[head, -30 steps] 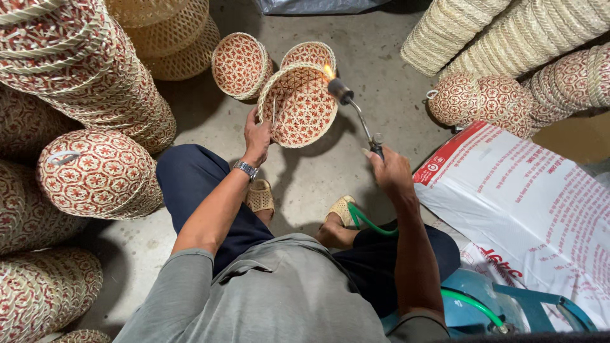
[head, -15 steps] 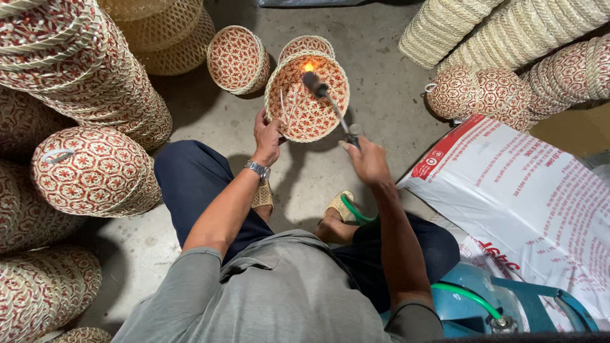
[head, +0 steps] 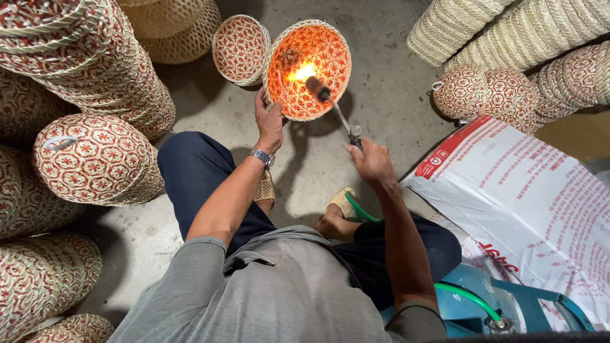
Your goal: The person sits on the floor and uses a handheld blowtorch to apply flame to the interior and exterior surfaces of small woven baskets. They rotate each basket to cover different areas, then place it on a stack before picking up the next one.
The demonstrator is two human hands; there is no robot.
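My left hand [head: 269, 122] grips the near rim of a round woven basket [head: 327, 73] with a red and cream pattern, held tilted so its inside faces me. My right hand [head: 372, 161] holds a gas torch [head: 335, 109] by its handle. The torch nozzle points into the basket, and a bright flame lights the inside orange. A green hose [head: 357, 209] runs from the torch down past my feet to a blue gas cylinder [head: 467, 305] at my right side. A wristwatch sits on my left wrist.
A second patterned basket [head: 238, 41] lies on the concrete floor just left of the held one. Stacks of patterned baskets [head: 89, 159] crowd the left side, pale woven stacks [head: 508, 32] fill the upper right, and a white printed sack [head: 534, 209] lies at right.
The torch has swung from the basket's right rim into its inside, and the flame has grown, lighting the interior orange. My left hand has tilted the basket more toward me.
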